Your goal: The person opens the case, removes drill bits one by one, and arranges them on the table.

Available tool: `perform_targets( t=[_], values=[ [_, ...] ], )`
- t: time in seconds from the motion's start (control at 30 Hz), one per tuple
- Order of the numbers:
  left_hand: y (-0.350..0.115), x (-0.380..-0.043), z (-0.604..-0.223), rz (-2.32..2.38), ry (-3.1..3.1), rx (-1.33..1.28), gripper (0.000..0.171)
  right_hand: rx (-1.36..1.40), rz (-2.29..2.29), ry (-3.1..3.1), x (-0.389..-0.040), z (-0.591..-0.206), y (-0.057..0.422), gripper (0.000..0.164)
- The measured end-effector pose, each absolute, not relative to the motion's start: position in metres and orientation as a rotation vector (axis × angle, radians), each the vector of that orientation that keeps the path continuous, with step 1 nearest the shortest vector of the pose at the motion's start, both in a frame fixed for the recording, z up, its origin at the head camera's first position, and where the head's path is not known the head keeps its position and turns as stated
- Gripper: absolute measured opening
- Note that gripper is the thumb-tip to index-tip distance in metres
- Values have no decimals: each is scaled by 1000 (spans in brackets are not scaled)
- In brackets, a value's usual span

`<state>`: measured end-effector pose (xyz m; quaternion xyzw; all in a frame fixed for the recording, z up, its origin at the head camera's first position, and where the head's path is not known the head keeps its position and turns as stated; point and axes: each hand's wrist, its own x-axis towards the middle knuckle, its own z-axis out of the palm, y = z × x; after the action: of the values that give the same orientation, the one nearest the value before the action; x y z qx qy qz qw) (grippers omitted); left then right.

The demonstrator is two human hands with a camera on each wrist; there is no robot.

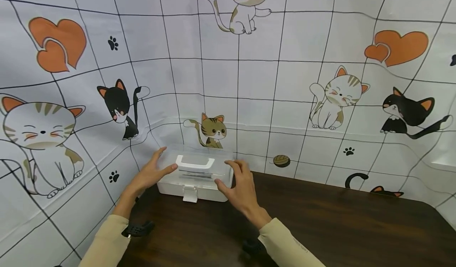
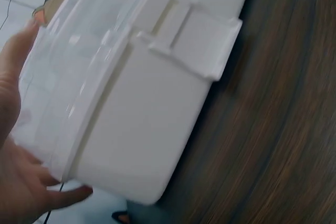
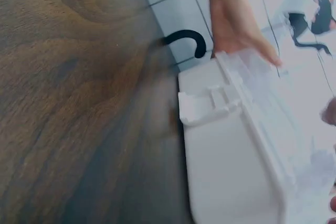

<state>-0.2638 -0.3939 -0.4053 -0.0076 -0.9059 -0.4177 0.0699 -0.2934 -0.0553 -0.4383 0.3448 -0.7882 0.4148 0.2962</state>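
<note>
A white plastic storage box (image 1: 208, 193) with a clear lid (image 1: 221, 153) and a white carry handle (image 1: 196, 165) sits at the table's back left. Its front latch (image 2: 197, 40) sticks outward. My left hand (image 1: 147, 176) holds the lid's left end, thumb over the top and fingers down the side. At the opposite end my right hand (image 1: 242, 185) holds the lid with bent fingers, thumb near the front edge. Some thin grey items show dimly through the lid. In the right wrist view only fingertips (image 3: 329, 113) of my right hand appear, at the edge.
The dark wooden table (image 1: 331, 219) extends to the right and toward me. A white curtain (image 1: 256, 112) printed with cats and grid lines hangs close behind and left of the box. Dark bands (image 1: 138, 229) are at both wrists.
</note>
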Motion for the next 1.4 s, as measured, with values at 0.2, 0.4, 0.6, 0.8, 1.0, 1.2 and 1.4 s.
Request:
perform_targets(
  t=[0.2,0.4,0.6,0.8,1.0,1.2,1.4],
  values=[
    [-412,-265,-411,-1243,-2735,-204,108,954,1333,-2408,-306,-458,-48,98],
    [-425,-268,-426,-1360,-2700,-363,127,1028,1373,-2454,-315,-467,-46,95],
    [-428,-272,-433,-1376,-2673,-377,131,1044,1365,-2397,-316,-464,-44,93],
    [-426,-272,-428,-1353,-2692,-373,130,1033,1366,-2361,-316,-463,-43,93],
    [-426,-270,-425,-1335,-2695,-370,130,1026,1367,-2360,-316,-462,-43,93],
    [-424,-269,-421,-1258,-2716,-355,130,1008,1344,-2368,-315,-460,-43,94],
    [-422,-268,-418,-1224,-2734,-331,131,1005,1329,-2384,-314,-458,-43,94]
  ],
)
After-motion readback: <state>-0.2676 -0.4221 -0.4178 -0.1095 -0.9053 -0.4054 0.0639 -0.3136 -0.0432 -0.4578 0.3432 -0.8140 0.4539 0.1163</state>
